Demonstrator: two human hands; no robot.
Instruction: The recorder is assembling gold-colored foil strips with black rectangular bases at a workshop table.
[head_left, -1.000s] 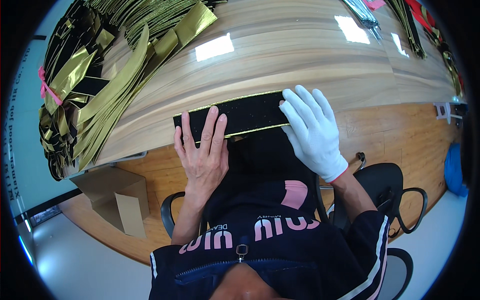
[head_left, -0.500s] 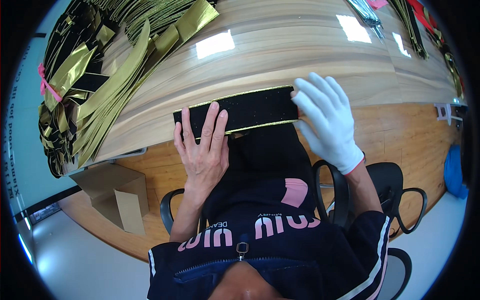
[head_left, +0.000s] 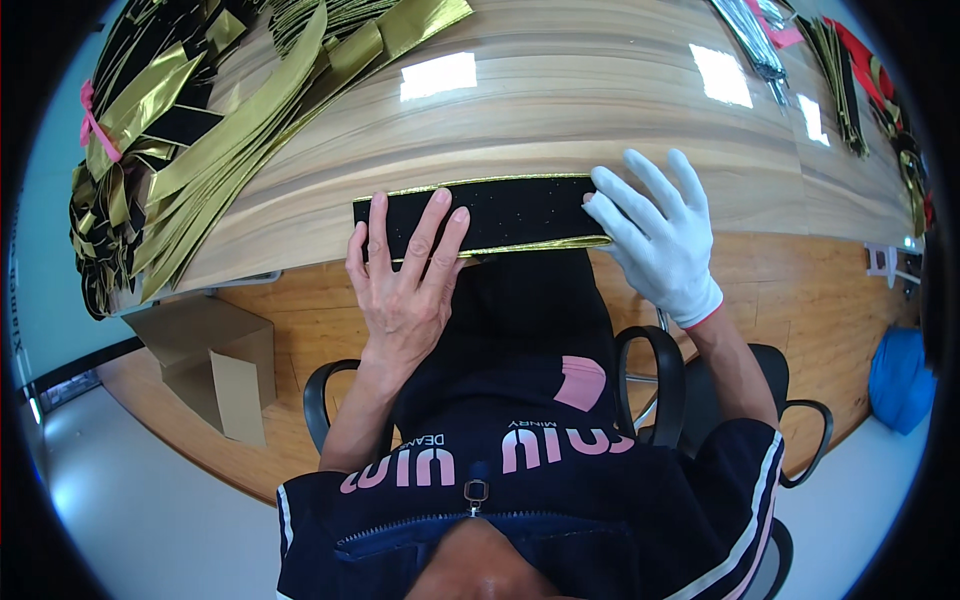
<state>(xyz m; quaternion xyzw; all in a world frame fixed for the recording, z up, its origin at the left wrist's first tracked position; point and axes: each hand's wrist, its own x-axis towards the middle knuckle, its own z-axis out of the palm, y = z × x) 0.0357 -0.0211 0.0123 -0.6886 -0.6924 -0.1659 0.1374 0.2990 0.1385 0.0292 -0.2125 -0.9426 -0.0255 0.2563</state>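
A black ribbon (head_left: 510, 213) with gold edges lies across the near edge of the table, flecked with tiny bright specks. My bare left hand (head_left: 405, 285) rests on its left part, fingers spread and pressing it flat from above. At the opposite end, my right hand (head_left: 655, 230) wears a white glove with a red cuff. Its thumb and forefinger close on the ribbon's right end, while the other fingers stretch away from it. Along the lower right edge a gold underside shows, slightly lifted. The thumb's exact contact is partly hidden.
Long gold strips (head_left: 260, 130) fan over the table's left side, beside a black-and-gold bundle tied with a pink band (head_left: 92, 120). More ribbon bundles (head_left: 840, 85) lie far right. Below stand an open cardboard box (head_left: 215, 365) and black chairs (head_left: 765, 385).
My right thumb and forefinger have closed on the ribbon's right end, and its lower edge there shows more gold. My left hand stays flat on the ribbon. The whole view has shifted slightly.
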